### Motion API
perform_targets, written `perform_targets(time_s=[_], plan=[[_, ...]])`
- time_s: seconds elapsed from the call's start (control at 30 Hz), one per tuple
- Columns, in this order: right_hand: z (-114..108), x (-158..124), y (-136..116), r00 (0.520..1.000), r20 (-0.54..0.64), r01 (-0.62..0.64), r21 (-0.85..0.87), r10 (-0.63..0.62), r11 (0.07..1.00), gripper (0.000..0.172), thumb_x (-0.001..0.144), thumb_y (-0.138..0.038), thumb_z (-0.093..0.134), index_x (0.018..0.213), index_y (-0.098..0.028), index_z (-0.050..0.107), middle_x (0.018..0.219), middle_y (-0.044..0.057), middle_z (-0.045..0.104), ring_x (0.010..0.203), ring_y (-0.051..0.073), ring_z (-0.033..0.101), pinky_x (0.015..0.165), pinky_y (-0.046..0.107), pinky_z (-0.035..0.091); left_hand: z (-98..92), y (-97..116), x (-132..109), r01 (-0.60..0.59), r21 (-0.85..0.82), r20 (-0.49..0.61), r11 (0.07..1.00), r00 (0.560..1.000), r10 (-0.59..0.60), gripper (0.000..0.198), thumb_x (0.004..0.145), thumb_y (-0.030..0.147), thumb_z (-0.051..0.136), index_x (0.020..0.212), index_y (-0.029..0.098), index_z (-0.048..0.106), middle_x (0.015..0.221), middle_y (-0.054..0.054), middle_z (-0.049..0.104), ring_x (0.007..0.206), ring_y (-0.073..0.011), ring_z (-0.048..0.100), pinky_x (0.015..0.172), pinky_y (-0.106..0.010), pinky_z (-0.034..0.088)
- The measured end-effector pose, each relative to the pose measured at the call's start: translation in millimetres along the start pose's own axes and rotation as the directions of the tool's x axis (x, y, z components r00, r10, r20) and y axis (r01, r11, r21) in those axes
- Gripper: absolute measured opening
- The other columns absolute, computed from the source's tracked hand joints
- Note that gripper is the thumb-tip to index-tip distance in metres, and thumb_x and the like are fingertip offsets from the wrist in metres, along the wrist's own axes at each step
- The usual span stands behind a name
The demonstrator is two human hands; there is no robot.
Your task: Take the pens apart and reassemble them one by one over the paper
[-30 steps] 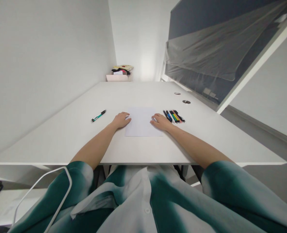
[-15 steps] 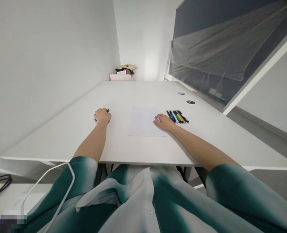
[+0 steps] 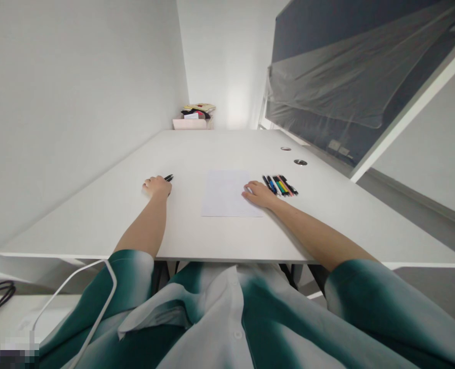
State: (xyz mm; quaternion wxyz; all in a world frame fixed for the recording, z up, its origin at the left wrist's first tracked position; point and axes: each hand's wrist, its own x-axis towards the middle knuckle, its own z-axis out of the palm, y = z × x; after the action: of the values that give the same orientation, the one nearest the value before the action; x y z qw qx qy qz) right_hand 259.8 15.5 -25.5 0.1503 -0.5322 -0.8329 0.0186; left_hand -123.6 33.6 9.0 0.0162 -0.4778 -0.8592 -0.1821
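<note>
Left hand (image 3: 157, 187) closed around a pen (image 3: 169, 178), black end slanting toward the paper sheet (image 3: 227, 195) on the worktop (image 3: 96, 220); right hand (image 3: 258, 195), nearer the sheet, rests open on its edge, beside a row of coloured pens (image 3: 280, 185).

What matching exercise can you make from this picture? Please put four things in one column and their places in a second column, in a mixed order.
Things:
1. Left hand
2. Right hand
3. Row of coloured pens
4. Pale pink box

Places:
A. Fingertips on the edge of the sheet of paper
B. Beyond the far end of the white desk
C. Over a black-ended pen, left of the paper
D. On the desk, right of the paper

Right pairs: 1-C, 2-A, 3-D, 4-B
</note>
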Motion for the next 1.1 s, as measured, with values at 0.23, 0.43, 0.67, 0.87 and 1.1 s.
perform_targets(time_s=[0.23,0.43,0.67,0.87,1.1], plan=[[0,0,0,0.999,-0.015,-0.040,0.056,0.041,0.998,0.054,0.096,-0.043,0.047,0.137,-0.010,0.051,0.140,0.020,0.054,0.130,0.030,0.050,0.110,0.041,0.037,-7.8,32,-16,-0.302,-0.178,-0.072,0.937,0.953,0.294,0.024,0.090,0.027,0.049,0.102,0.016,0.067,0.115,-0.017,0.067,0.119,-0.0353,0.052,0.103,-0.051,0.035],[-7,1,-2,0.991,-0.126,-0.019,0.185,0.043,0.983,0.049,0.094,-0.038,0.050,0.135,-0.012,0.055,0.136,0.019,0.057,0.127,0.029,0.052,0.108,0.042,0.039,2.6,74,-40,-0.359,-0.785,-0.042,0.504,0.843,0.536,0.026,0.083,0.025,0.057,0.107,0.017,0.061,0.090,-0.005,0.067,0.086,-0.0186,0.062,0.080,-0.032,0.048],[-20,-2,-20,0.990,-0.139,0.049,0.472,0.019,0.880,0.038,0.089,-0.036,0.055,0.121,-0.018,0.063,0.103,0.009,0.074,0.090,0.021,0.067,0.086,0.036,0.051,13.8,96,-85,0.048,-0.989,0.131,0.140,0.720,0.682,0.028,0.078,0.023,0.064,0.101,0.019,0.049,0.096,-0.004,0.068,0.076,-0.0121,0.065,0.080,-0.033,0.049],[-12,2,-29,0.995,-0.095,0.056,0.751,0.025,0.658,0.032,0.083,-0.037,0.063,0.110,-0.019,0.065,0.085,0.005,0.075,0.078,0.018,0.068,0.077,0.032,0.054,14.9,99,-99,0.240,-0.968,0.224,0.067,0.718,0.659,0.032,0.076,0.022,0.071,0.095,0.020,0.045,0.101,-0.006,0.071,0.086,-0.0152,0.069,0.086,-0.035,0.051],[-15,4,-14,0.991,-0.020,-0.037,0.909,0.134,0.415,0.028,0.072,-0.040,0.075,0.090,-0.020,0.067,0.074,0.002,0.072,0.071,0.016,0.066,0.075,0.032,0.055,17.5,94,-89,0.139,-0.966,0.247,0.216,0.730,0.638,0.018,0.072,0.024,0.073,0.086,0.016,0.065,0.077,-0.002,0.064,0.072,-0.0140,0.063,0.079,-0.035,0.051]])
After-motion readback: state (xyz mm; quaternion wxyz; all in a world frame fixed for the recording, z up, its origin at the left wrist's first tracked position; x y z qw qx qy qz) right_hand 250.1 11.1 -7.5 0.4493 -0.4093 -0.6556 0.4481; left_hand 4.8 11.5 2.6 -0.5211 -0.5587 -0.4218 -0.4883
